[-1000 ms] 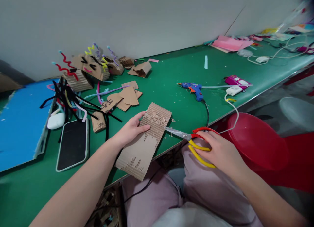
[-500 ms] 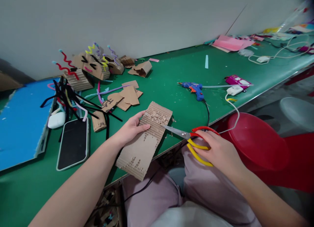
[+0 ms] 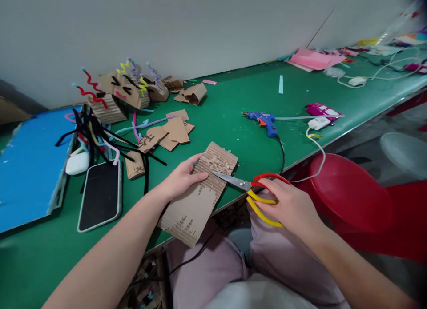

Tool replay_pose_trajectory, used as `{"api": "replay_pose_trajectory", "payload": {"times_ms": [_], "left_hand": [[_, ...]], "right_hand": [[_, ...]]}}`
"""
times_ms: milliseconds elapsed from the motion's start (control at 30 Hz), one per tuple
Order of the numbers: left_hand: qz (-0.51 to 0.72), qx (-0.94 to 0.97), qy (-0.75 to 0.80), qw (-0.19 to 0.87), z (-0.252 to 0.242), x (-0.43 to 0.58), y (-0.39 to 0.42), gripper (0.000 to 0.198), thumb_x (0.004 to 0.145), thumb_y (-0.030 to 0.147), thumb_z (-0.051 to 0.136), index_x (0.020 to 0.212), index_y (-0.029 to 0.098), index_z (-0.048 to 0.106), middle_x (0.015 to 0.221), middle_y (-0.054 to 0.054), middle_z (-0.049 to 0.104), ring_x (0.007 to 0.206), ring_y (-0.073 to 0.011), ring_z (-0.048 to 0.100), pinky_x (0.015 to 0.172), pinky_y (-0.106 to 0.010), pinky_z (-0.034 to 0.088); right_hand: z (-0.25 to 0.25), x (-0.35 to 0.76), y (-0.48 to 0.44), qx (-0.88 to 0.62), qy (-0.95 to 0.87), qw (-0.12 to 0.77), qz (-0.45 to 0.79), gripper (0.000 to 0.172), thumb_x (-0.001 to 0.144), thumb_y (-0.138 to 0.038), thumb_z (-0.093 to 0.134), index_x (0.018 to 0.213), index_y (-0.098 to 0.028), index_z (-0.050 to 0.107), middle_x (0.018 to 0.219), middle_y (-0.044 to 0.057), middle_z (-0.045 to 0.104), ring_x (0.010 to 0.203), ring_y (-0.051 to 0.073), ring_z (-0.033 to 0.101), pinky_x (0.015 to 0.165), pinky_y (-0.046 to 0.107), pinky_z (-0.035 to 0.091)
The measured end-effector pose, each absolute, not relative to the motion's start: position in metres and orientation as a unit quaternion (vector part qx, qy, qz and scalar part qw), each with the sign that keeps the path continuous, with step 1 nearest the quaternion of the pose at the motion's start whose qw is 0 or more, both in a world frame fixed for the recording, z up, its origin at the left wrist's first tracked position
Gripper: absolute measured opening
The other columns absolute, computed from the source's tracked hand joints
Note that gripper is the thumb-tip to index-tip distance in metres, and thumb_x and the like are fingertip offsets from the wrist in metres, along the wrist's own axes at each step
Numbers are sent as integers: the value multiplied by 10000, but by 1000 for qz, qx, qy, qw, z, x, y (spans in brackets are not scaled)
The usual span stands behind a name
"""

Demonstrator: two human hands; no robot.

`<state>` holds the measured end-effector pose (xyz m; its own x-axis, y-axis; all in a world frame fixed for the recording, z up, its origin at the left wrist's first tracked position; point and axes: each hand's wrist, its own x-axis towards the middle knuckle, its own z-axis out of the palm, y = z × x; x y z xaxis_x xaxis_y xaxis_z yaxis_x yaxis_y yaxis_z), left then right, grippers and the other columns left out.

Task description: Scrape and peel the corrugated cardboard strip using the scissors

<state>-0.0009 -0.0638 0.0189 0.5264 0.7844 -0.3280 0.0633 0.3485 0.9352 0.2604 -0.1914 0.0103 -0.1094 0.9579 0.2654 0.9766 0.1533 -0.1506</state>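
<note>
My left hand [image 3: 183, 179] grips the left edge of a cardboard strip [image 3: 193, 204], thumb on top. The strip's upper part shows bare ridges with torn paper bits, its middle is smooth, and its near end hangs past the table edge. In my right hand [image 3: 288, 202] are scissors [image 3: 236, 182] with red and yellow handles. Their blades look nearly closed, and the tip lies over the ridged part, close to my left thumb.
Beyond the strip lie a blue glue gun [image 3: 265, 122] and cardboard pieces [image 3: 176, 130]. At the left are a phone [image 3: 100, 195], black pipe cleaners [image 3: 88, 126] and a blue board [image 3: 33, 162]. A red stool [image 3: 350, 191] stands at the right.
The scissors have moved left, their tip now further over the ridges. My left hand and the cardboard strip have shifted slightly right and nearer.
</note>
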Motion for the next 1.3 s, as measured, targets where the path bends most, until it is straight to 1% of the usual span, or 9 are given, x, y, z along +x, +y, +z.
{"api": "replay_pose_trajectory", "payload": {"times_ms": [133,267,400,567,633,867,1000,1100,1300], "left_hand": [[269,509,409,707,16,-2,-62,675,678,274,733,1291,221,456,1257,-103,576,1029,-279,607,886,-417,476],[276,508,404,708,15,-4,-60,622,688,274,727,1257,230,478,1231,-84,600,1039,-274,605,870,-383,491],[284,501,400,713,15,-3,-60,600,698,273,721,1247,239,480,1233,-68,602,1074,-269,590,882,-351,491],[277,497,420,707,18,-2,-62,668,685,276,732,1287,213,450,1283,-107,558,1059,-279,597,903,-395,477],[274,497,416,710,18,-2,-63,674,689,275,731,1294,208,444,1290,-118,549,1038,-278,608,903,-413,473],[271,498,396,722,17,-3,-62,663,699,272,726,1289,203,431,1293,-108,549,1060,-270,595,901,-372,480],[264,504,415,710,19,-3,-62,688,705,286,721,1314,209,408,1339,-114,503,1083,-288,580,898,-394,484],[266,506,410,711,20,-4,-62,678,714,284,713,1314,202,408,1338,-119,503,1102,-296,566,901,-412,479],[263,511,413,706,19,-4,-60,646,712,277,713,1292,203,438,1353,-118,486,1066,-290,589,889,-417,483]], "right_hand": [[12,262,-192,-669,-726,160,-18,416,747,-420,583,1117,-231,552,1023,44,662,873,216,643,699,319,514],[16,270,-195,-682,-716,148,-15,468,737,-447,588,1130,-198,534,1033,66,650,884,228,638,688,319,520],[15,274,-200,-682,-718,132,-44,405,749,-443,573,1083,-214,556,1027,54,657,839,218,649,623,299,511],[14,269,-198,-674,-724,132,-67,385,761,-463,562,1063,-224,576,951,38,674,712,185,652,557,276,488],[15,267,-197,-669,-728,133,-72,387,766,-476,554,1060,-226,581,930,33,677,698,181,651,546,274,483],[12,265,-194,-677,-722,128,-60,414,751,-477,572,1088,-237,582,932,20,684,724,191,659,570,287,490],[10,266,-193,-676,-723,135,-49,420,732,-450,602,1095,-241,578,952,5,687,761,189,662,611,291,498],[9,266,-191,-670,-727,138,-50,417,736,-444,601,1096,-238,573,958,3,688,795,193,662,638,298,501],[8,264,-189,-677,-722,142,-22,373,746,-439,587,1074,-262,578,1013,-8,683,860,203,657,662,309,515]]}}
